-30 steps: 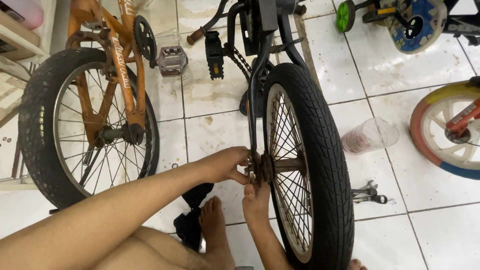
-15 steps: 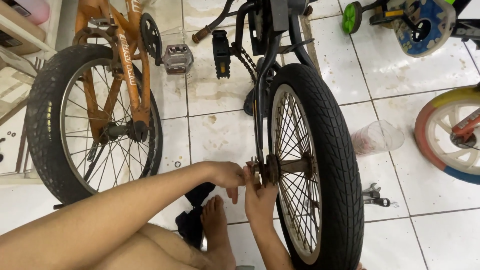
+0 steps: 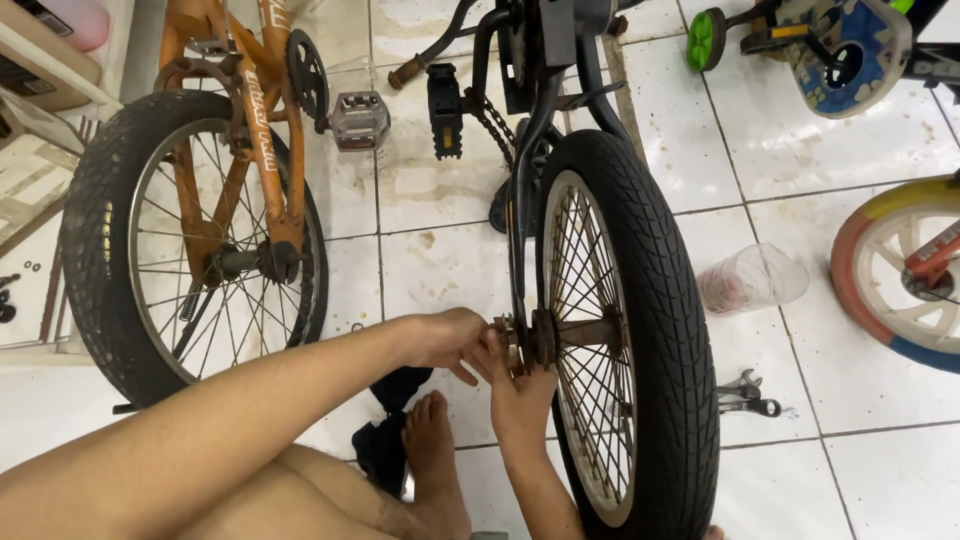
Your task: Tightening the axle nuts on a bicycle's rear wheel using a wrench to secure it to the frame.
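A black bicycle stands upside down in front of me, its black-tyred wheel with rusty spokes nearest. Both hands meet at the rusty hub axle on the wheel's left side. My left hand comes in from the left, its fingers pinched at the axle end. From below, my right hand grips the same spot. Whatever small part sits on the axle is hidden by the fingers. My bare foot rests on the tiles below, beside a black cloth.
An orange bicycle with a black wheel stands upside down to the left. A spanner and a clear plastic cup lie on the white tiles at right. A small colourful wheel and a child's bike are further right.
The view has shifted slightly, so the bikes sit a little further right in frame. Both hands stay at the hub axle, fingers working there.
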